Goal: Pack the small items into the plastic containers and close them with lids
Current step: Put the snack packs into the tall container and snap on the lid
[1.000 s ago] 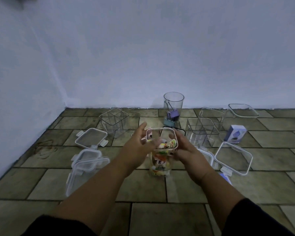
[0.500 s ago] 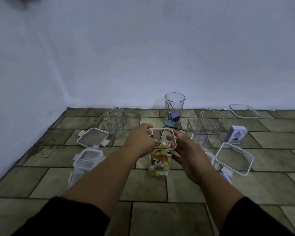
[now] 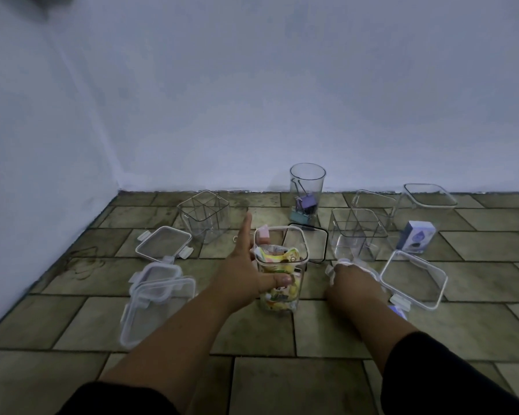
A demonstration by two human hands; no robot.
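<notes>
A tall clear square container (image 3: 282,298) stands on the tiled floor in the middle, open at the top and stuffed with colourful small packets (image 3: 277,256). My left hand (image 3: 243,274) holds its left side, thumb across the front wall and index finger stretched up past the rim. My right hand (image 3: 352,284) is down on the floor to the container's right, fingers closed over a clear white-edged lid (image 3: 342,264) that it mostly hides.
A large clear lid (image 3: 414,280) lies right of my right hand, a small purple box (image 3: 415,236) behind it. Divided clear boxes (image 3: 204,214) (image 3: 357,232), a round cup of binder clips (image 3: 307,193), a black-rimmed lid (image 3: 315,244), a clip lid (image 3: 164,244) and stacked containers (image 3: 159,295) surround the spot.
My right hand left the container's rim and dropped to the right onto the lid on the floor. My left hand slid from the rim down to the container's side.
</notes>
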